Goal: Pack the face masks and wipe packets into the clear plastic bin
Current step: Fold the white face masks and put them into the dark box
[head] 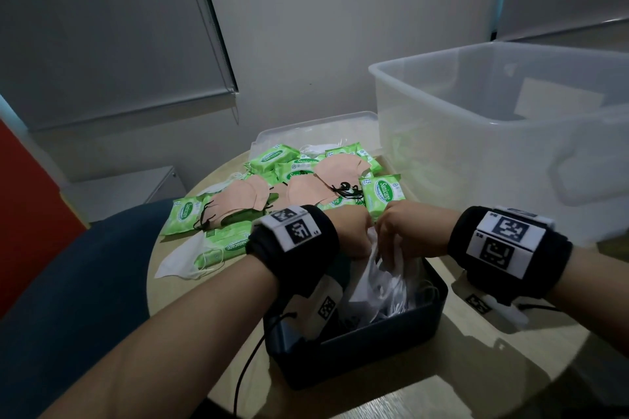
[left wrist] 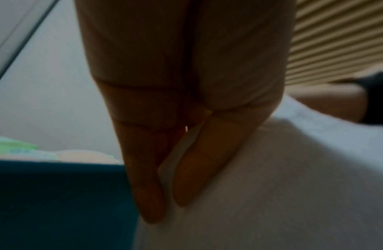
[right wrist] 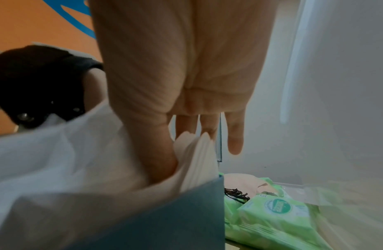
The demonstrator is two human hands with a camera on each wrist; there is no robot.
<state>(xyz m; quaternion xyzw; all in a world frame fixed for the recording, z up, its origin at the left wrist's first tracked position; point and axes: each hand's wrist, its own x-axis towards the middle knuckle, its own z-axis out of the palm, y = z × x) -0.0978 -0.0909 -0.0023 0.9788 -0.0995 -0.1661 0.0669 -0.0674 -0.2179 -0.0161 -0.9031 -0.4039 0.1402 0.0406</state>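
Head view: both hands reach down into a dark blue box (head: 354, 354) that sits at the near edge of the round tabletop (head: 476, 347). The left hand (head: 352, 231) and right hand (head: 406, 231) are close together over a bundle of white face masks (head: 381, 289) inside that box, fingers pointing down into it. Beyond the hands, green wipe packets (head: 383, 196) and peach face masks (head: 306, 192) lie heaped toward the far edge of the tabletop, some of them on a clear lid (head: 316, 127). 1 white mask (head: 185, 258) lies at the left edge. The clear plastic bin (head: 503, 143) stands at the far right of the tabletop, well apart from the bundle; no masks or packets show in it.

Left wrist view: the left hand's fingers (left wrist: 147, 194) are straight and held together, their tips pressing against white mask fabric (left wrist: 272, 186) beside the box wall (left wrist: 58, 194). They curl round nothing here.

Right wrist view: the right hand's thumb (right wrist: 156, 160) and fingers close on the folded edges of the white masks (right wrist: 194, 155), pinching them just inside the box wall (right wrist: 175, 216); the little finger (right wrist: 234, 138) stays straight and free. Green packets (right wrist: 276, 213) lie beyond the box.
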